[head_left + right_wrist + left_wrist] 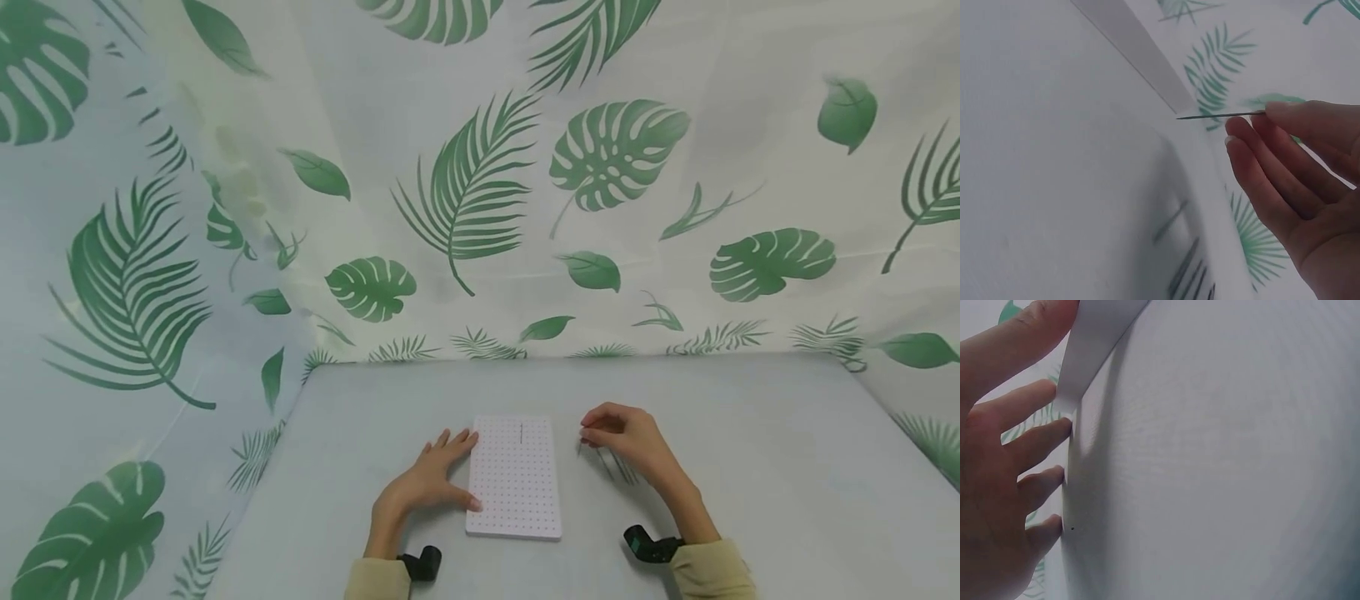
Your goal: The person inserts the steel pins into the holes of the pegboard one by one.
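Observation:
A flat white board (pixel 513 492) with rows of small holes lies on the table. One thin dark needle (pixel 522 433) stands up from its upper part. My left hand (pixel 423 482) is spread along the board's left edge, fingertips near the top and thumb at the lower side. To the right of the board, my right hand (pixel 628 435) pinches another needle (pixel 1217 116) between thumb and fingertips, above the table. In the right wrist view its pointed end sticks out toward the board. Several more needles (pixel 624 468) lie on the table below the right hand.
The pale table (pixel 772 467) meets a leaf-patterned cloth (pixel 480 308) at the back, and similar cloth hangs on both sides. Each wrist carries a small black camera, the right one (pixel 647 546) close over the table.

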A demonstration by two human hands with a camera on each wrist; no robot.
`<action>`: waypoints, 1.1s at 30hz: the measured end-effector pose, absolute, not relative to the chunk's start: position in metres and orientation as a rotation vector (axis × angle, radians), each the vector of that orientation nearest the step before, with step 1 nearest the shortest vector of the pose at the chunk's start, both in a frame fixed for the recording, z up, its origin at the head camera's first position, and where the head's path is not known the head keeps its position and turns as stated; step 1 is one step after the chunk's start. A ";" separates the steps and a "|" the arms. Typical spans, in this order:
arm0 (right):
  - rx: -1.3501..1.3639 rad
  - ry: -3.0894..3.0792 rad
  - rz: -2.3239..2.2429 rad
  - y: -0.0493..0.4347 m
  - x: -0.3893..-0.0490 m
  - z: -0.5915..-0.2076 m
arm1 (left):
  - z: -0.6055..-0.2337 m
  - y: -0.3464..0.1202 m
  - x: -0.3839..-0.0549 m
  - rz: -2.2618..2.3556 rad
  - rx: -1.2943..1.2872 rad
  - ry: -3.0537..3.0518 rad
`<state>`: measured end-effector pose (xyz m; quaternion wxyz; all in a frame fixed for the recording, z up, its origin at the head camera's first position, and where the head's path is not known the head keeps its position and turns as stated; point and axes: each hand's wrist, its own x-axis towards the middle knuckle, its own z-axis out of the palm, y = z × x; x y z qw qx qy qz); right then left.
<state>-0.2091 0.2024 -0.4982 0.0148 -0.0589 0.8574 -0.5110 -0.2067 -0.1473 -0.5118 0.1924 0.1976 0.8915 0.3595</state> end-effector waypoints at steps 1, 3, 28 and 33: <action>-0.180 2.667 -1.608 0.199 -0.209 -0.499 | -0.512 -0.147 -0.207 1.014 0.553 2.500; -0.189 2.674 -1.647 0.194 -0.209 -0.499 | -0.513 -0.148 -0.206 1.010 0.554 2.503; -0.288 2.652 -1.833 0.138 -0.226 -0.504 | -0.509 -0.151 -0.213 0.951 0.536 2.531; -0.281 2.681 -1.803 0.131 -0.227 -0.505 | -0.509 -0.150 -0.215 0.932 0.540 2.535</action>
